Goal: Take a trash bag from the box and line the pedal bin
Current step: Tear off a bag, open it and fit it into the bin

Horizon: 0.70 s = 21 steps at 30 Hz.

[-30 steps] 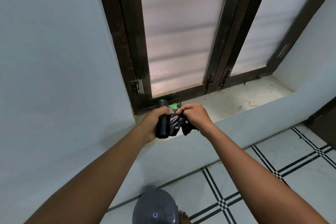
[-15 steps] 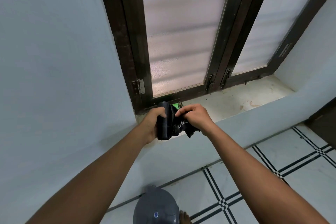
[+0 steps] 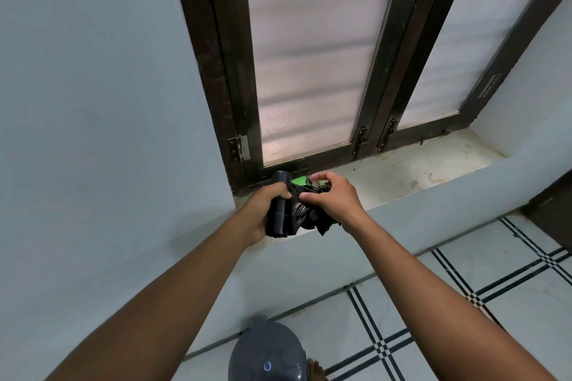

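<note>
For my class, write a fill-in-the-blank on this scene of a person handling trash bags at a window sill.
1. The left hand grips a black ____ of trash bags.
2. The right hand pinches the loose bag over the window ____.
3. The grey pedal bin stands on the ____ with its lid closed.

Missing words: roll; sill; floor

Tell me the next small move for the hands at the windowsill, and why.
Probably pull the right hand away to draw the loose crumpled black plastic bag off the dark bag roll, which the left hand grips. The grey round pedal bin below has its lid shut.
</note>
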Motion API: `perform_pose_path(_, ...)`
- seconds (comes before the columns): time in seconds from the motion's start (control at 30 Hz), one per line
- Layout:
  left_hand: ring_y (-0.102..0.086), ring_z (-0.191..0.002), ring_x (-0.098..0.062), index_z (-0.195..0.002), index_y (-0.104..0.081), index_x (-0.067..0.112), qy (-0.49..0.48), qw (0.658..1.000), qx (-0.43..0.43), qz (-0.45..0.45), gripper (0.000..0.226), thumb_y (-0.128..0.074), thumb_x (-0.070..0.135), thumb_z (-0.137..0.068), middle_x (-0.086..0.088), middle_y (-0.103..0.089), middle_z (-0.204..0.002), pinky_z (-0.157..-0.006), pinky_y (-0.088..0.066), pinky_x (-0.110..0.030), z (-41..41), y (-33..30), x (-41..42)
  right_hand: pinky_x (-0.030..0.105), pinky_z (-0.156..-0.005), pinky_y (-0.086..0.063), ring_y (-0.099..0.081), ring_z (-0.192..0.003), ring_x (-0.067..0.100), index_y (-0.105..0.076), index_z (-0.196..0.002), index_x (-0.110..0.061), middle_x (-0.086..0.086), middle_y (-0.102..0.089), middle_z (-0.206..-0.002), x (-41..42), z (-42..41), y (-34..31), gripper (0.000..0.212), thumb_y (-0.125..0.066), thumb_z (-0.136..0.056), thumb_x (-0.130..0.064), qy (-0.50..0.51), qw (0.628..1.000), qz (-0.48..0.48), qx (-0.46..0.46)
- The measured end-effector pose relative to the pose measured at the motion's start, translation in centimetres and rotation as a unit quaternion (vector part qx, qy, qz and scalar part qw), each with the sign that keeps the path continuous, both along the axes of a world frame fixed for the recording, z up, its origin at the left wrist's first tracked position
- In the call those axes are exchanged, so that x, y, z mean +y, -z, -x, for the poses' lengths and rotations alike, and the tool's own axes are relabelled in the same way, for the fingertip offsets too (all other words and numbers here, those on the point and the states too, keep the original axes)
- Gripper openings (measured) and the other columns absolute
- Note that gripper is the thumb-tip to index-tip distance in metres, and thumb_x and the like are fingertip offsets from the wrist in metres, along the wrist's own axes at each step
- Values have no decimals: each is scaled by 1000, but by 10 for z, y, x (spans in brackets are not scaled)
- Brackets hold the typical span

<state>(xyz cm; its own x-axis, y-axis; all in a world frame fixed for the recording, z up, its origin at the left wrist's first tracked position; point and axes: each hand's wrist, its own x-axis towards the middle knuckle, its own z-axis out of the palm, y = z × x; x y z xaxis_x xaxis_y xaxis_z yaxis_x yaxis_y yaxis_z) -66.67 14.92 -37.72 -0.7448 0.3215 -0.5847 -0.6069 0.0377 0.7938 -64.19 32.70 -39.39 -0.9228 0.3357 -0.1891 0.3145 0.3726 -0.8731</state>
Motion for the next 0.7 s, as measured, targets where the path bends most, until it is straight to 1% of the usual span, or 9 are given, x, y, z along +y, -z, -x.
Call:
perform_pose_path(0.03,-67,-96,-35,-117,-64,13,-5,1000,-4,-4,37,-61,24,-82,-17,-71,-107,-78,-58,-42,1,2,-1,38,-88,-61,-70,-97,19,-71,-110,-29,0,-70,-110,2,0,0,44,-90,-70,-33,-4,1000,-9,0)
perform_pose_path(0.1,-67,-99,-37,-118,-66,12,-23,1000,-18,-12,44,-59,29,-78,-19,-71,-111,-81,-58,-45,2,4,-4,34,-88,-61,-71,-97,16,-78,-101,-26,-3,-74,-104,4,-1,-1,33,-89,-71,-34,-7,1000,-12,0)
perform_pose_path(0.17,-68,-100,-38,-118,-67,11,-36,999,-27,-25,48,-60,31,-75,-20,-72,-113,-83,-59,-46,3,7,-6,33,-84,-62,-73,-93,15,-79,-89,-25,-5,-77,-94,6,-2,-2,31,-90,-68,-44,-16,1000,-1,-4)
perform_pose_path(0.27,-70,-95,-35,-117,-67,10,-24,999,-24,-20,38,-66,25,-81,-18,-74,-107,-79,-59,-42,1,6,-4,33,-70,-63,-74,-80,16,-71,-73,-22,-2,-77,-82,8,-4,-5,45,-92,-56,-58,-42,999,20,-23)
perform_pose_path(0.3,-71,-95,-35,-119,-65,11,-18,1000,-16,-12,39,-69,22,-82,-18,-74,-107,-78,-59,-42,2,7,-3,34,-66,-62,-74,-76,19,-67,-70,-22,0,-76,-80,8,-4,-5,45,-93,-57,-56,-50,998,27,-31)
perform_pose_path(0.37,-70,-97,-35,-124,-62,12,-6,1000,7,8,47,-75,20,-80,-19,-73,-112,-76,-59,-42,3,8,-1,40,-68,-64,-75,-76,24,-62,-68,-22,4,-75,-79,11,-4,-3,40,-92,-65,-48,-65,996,32,-43)
perform_pose_path(0.5,-67,-97,-34,-119,-62,13,-18,999,22,21,44,-76,15,-77,-19,-70,-113,-76,-57,-40,4,7,0,47,-77,-64,-75,-77,30,-57,-77,-18,12,-73,-85,15,-5,-4,25,-80,-85,-19,-68,995,59,-49)
perform_pose_path(0.6,-67,-95,-34,-118,-63,13,-28,999,18,17,41,-73,12,-78,-19,-71,-110,-76,-56,-39,4,7,1,42,-62,-63,-77,-73,33,-58,-94,-19,20,-70,-104,15,-8,-7,21,-75,-89,-7,-80,991,102,-28)
perform_pose_path(0.7,-68,-94,-36,-113,-67,11,-22,1000,6,21,35,-72,15,-78,-20,-72,-109,-75,-57,-40,4,6,1,36,-63,-61,-76,-82,32,-66,-102,-24,17,-68,-109,15,-10,-7,26,-71,-91,-2,-118,988,101,12)
